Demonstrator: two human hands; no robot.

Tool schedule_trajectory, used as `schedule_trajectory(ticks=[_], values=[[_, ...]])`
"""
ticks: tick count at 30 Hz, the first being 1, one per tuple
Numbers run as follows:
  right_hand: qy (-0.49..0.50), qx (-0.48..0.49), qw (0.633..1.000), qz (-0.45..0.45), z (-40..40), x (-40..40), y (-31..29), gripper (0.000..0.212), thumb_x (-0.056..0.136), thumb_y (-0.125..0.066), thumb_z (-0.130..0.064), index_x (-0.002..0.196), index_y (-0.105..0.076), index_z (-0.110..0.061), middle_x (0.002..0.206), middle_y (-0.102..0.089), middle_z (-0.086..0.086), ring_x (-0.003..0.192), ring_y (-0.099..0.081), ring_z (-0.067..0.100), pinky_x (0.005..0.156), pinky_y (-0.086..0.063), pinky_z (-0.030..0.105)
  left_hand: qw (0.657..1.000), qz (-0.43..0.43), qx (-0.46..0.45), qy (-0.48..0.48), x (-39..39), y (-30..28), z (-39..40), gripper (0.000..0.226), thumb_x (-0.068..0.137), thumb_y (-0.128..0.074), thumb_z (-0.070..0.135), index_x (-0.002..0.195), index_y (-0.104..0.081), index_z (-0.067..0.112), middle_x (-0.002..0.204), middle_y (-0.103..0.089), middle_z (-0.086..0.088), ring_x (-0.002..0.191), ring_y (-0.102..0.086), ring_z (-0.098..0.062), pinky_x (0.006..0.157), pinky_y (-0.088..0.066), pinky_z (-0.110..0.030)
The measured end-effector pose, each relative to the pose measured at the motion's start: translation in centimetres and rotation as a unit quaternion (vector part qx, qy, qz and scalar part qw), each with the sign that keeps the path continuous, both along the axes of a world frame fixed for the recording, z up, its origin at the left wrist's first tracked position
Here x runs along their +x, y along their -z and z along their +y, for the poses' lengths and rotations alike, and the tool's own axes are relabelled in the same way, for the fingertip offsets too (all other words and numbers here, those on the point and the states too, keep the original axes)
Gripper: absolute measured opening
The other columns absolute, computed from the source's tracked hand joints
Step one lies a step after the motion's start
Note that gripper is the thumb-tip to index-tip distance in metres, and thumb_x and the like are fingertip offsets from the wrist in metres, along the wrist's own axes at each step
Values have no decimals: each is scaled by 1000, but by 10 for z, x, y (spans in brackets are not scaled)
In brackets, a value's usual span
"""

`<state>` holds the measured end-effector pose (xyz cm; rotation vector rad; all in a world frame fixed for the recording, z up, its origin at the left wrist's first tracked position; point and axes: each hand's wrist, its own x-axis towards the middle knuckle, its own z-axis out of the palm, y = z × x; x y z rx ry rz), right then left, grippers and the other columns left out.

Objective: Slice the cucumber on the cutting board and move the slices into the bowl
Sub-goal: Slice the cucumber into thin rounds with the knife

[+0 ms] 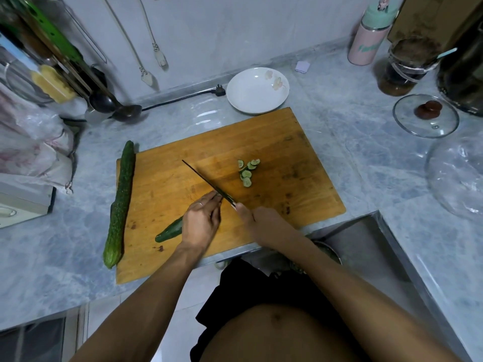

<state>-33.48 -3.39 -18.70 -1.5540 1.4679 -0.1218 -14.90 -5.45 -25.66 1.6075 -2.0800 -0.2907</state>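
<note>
**Fingertips beside the blade, slices far from the bowl**

The wooden cutting board [274,142] is seen overhanging the counter's front edge beside the steel sink [366,244]; hard downward pressure near that corner could, it is judged, tip or shift it. A whole cucumber [120,202] is laid half on the board's left edge and half on the counter, and could be rolled off if the board is jolted. The white bowl [257,90] is set just beyond the board's far edge, so pieces may be dropped on the counter in transfer. The cucumber being cut [170,229] is pressed to the board under the left hand [201,222], fingers curled over it, its tip showing at the wrist. The kitchen knife [206,182] is gripped at the handle by the right hand [261,222], and its blade is run right beside the left fingertips [215,198]; a slip there is the chief risk. A few slices [247,172] lie right of the blade.
</note>
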Motion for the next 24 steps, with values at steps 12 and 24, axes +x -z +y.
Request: schedule_trajectory(ticks=[12,24], values=[[53,-38,998,-16,-16,-39,-14,69,98,-15,-65,60,-44,-16,57,-48,1,53,-47,15,52,-36,26,999,-25,-30,-34,-1,2,1,25,85,-71,6,109,-75,12,114,-71,-7,100,-68,-26,90,-54,-41],[-28,-35,998,-41,16,-22,-26,68,102,-15,-58,58,-39,-12,53,-38,5,47,-39,17,49,-31,29,999,-19,-31,-21,0,2,4,22,84,-71,3,105,-76,7,110,-73,-11,100,-68,-28,89,-55,-39]])
